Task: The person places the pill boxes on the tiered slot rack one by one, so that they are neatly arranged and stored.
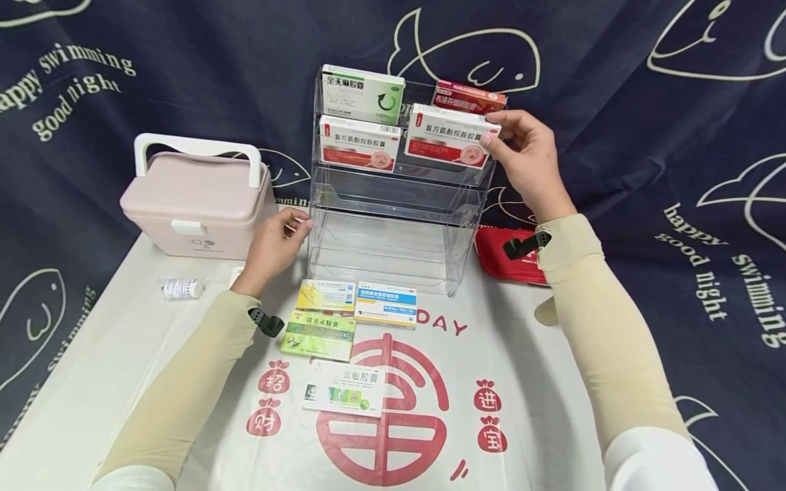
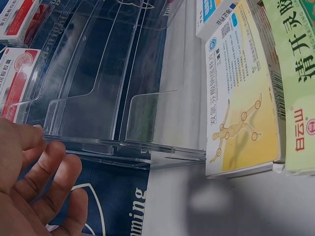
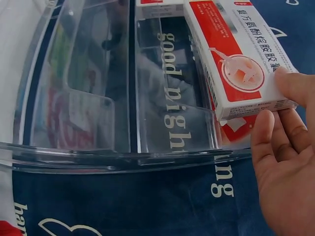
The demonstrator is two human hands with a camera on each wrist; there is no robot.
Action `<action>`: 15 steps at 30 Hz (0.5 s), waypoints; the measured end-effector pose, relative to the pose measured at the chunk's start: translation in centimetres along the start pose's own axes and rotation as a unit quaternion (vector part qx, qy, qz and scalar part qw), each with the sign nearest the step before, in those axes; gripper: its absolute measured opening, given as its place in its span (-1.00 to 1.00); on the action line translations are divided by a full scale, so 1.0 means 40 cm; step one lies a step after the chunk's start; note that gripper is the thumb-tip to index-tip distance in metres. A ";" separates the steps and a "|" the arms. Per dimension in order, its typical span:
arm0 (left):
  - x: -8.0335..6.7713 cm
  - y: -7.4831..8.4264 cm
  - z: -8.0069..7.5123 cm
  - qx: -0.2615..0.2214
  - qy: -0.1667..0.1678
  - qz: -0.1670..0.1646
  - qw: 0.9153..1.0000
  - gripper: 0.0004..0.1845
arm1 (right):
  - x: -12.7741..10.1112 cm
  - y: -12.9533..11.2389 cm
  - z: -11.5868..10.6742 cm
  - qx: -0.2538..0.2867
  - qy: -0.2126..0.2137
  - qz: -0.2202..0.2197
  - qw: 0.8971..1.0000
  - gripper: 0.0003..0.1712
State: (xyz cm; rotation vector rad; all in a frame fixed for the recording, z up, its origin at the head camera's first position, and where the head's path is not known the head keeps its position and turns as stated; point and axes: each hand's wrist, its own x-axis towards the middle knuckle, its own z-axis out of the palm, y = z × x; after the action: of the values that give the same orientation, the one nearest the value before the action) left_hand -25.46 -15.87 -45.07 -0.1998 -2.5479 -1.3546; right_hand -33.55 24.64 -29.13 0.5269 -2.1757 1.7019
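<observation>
A clear acrylic tiered rack point(image 1: 393, 232) stands mid-table. Its upper tiers hold a green-and-white box point(image 1: 362, 92), a red box point(image 1: 469, 97) and two red-and-white medicine boxes, one at the left point(image 1: 359, 143). My right hand point(image 1: 505, 131) pinches the right end of the other red-and-white box point(image 1: 448, 136), which sits in the second tier; the thumb lies on its front point(image 3: 236, 54). My left hand point(image 1: 295, 225) rests with relaxed fingers point(image 2: 54, 162) against the rack's lower left side point(image 2: 113, 142) and holds nothing.
Several medicine boxes lie before the rack: yellow point(image 1: 325, 296), blue-and-white point(image 1: 385, 305), green point(image 1: 318, 335), white-and-green point(image 1: 344, 389). A pink handled case point(image 1: 196, 198) stands at the left, a small packet point(image 1: 180, 288) near it, and a red pouch point(image 1: 512, 256) at the right.
</observation>
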 end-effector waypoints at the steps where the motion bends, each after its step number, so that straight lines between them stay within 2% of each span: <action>1: 0.000 0.001 0.000 -0.001 0.000 0.001 1.000 -0.76 | 0.004 -0.001 0.000 0.003 0.003 -0.001 1.000 -0.68; 5: 0.001 0.000 0.001 -0.001 0.000 0.000 1.000 -0.75 | 0.018 0.000 0.000 0.014 0.013 -0.002 1.000 -0.69; 15: 0.001 0.000 0.000 0.002 -0.007 -0.009 1.000 -0.74 | 0.033 0.007 0.001 -0.028 0.019 -0.001 0.999 -0.69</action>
State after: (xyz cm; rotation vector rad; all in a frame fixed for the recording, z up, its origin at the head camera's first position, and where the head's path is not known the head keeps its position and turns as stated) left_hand -25.49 -15.86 -45.06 -0.1862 -2.5700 -1.3581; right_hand -34.83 24.56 -28.74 0.4793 -2.1879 1.6317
